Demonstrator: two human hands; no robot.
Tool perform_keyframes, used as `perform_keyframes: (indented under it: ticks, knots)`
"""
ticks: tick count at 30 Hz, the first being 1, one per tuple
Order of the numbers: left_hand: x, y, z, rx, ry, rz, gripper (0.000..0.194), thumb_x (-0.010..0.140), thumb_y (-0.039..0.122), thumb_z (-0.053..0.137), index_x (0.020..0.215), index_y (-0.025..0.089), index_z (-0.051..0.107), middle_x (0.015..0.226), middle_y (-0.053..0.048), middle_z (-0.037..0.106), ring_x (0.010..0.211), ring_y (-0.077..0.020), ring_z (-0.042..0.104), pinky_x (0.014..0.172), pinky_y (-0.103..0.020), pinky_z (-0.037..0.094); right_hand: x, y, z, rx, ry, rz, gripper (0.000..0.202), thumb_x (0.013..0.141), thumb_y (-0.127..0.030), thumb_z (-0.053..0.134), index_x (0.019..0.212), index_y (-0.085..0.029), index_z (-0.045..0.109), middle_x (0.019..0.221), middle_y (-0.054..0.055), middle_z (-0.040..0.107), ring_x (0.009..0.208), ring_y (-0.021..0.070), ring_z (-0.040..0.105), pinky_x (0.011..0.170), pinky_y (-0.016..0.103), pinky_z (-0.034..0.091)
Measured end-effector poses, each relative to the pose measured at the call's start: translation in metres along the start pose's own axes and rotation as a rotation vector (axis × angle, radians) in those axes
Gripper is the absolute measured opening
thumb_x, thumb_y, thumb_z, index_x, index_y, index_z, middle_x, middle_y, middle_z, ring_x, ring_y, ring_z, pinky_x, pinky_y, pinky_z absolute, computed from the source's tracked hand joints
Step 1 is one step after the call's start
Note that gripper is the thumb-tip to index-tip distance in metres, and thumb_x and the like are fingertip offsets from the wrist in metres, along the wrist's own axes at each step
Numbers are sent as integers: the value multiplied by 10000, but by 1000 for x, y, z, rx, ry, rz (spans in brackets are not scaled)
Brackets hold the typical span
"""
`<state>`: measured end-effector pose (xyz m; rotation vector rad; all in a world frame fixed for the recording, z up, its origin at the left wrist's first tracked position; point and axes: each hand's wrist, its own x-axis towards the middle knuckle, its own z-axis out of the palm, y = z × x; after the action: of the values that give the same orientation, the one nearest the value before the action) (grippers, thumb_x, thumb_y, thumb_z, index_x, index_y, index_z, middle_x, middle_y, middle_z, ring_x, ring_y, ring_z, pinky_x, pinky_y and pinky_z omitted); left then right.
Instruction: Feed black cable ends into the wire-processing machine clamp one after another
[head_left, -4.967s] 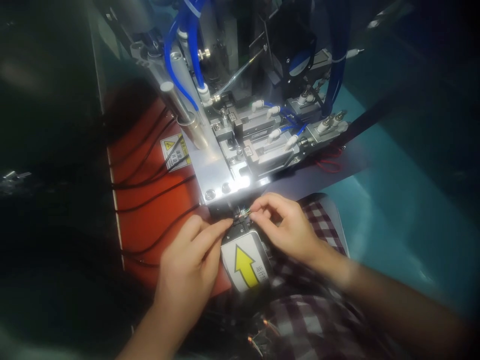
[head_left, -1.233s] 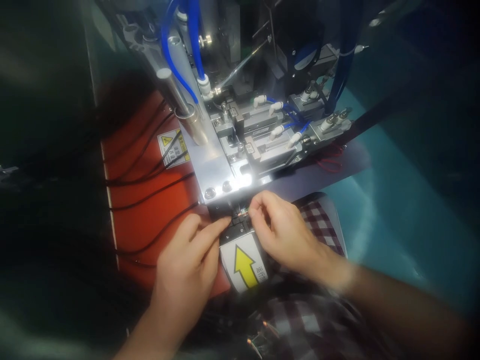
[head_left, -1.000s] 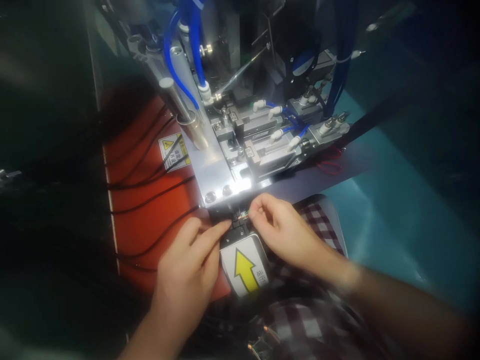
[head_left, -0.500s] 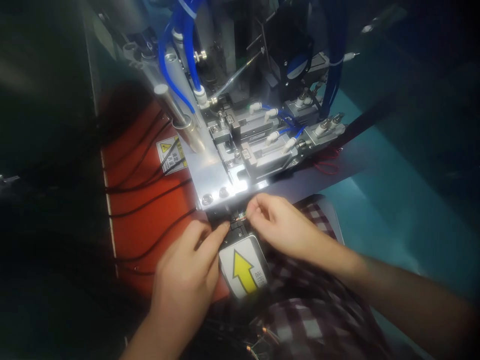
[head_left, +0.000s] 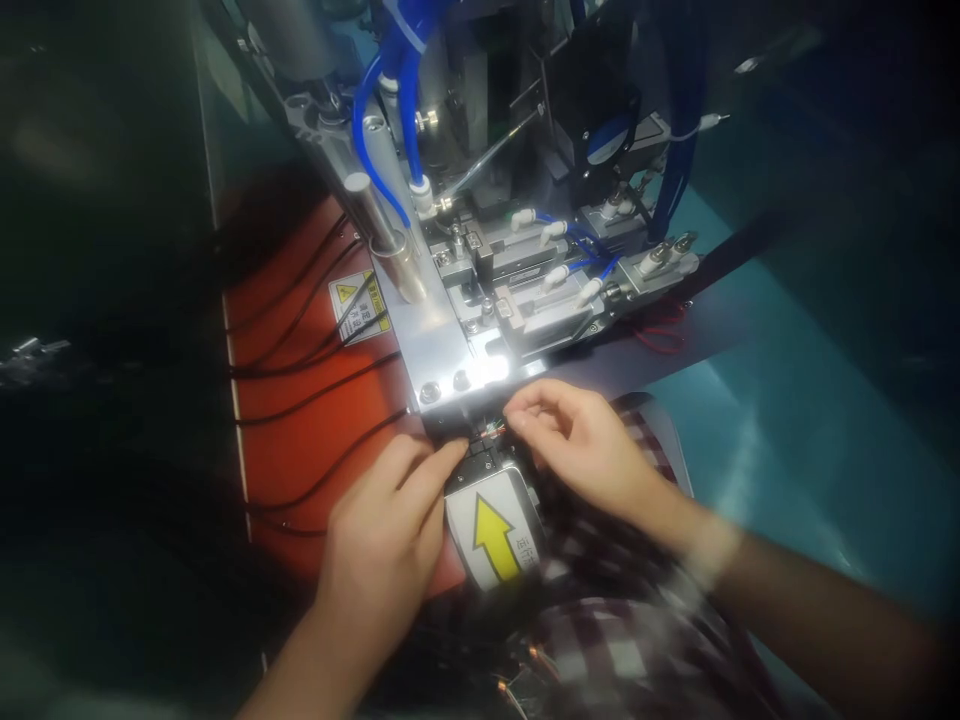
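Small coloured wire ends lie at a black fixture under the front edge of a metal plate. My left hand is closed at the left side of the fixture, its thumb and forefinger tips at the wire ends; what they pinch is hidden. My right hand is closed in a pinch just right of the wires. Anything between its fingertips is too small to make out. Below the fixture sits a white block with a yellow arrow.
Metal slides with pneumatic cylinders and blue air hoses rise behind my hands. Black cables cross an orange-red panel on the left. Copper-tipped wires hang near the checked cloth below.
The view has shifted, so the machine appears slightly farther right. My right fingers have straightened a little near the wire ends. My left hand stays beside the fixture.
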<state>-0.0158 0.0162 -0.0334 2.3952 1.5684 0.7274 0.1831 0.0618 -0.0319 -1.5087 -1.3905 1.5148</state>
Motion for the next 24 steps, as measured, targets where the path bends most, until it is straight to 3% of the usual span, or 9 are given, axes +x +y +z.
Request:
perform_keyframes:
  ticks: [10,24]
  knots:
    - [-1,-1,1,-9,-7,-18,271,880,58,531,1090,158,669,886,-3,583,751,-70,571,683,-155,446,3,7,6,-162,0,-174,100,858,-208,520,779,-171,570,732,14,611,664,142,583,632,280,458]
    - [-1,1,0,-17,5,-19,256,890,62,519,1081,152,665,871,-1,582,746,-72,570,689,-168,451,1,6,4,-223,-27,-166,109,885,-202,489,794,-183,545,745,12,620,692,150,601,629,280,448]
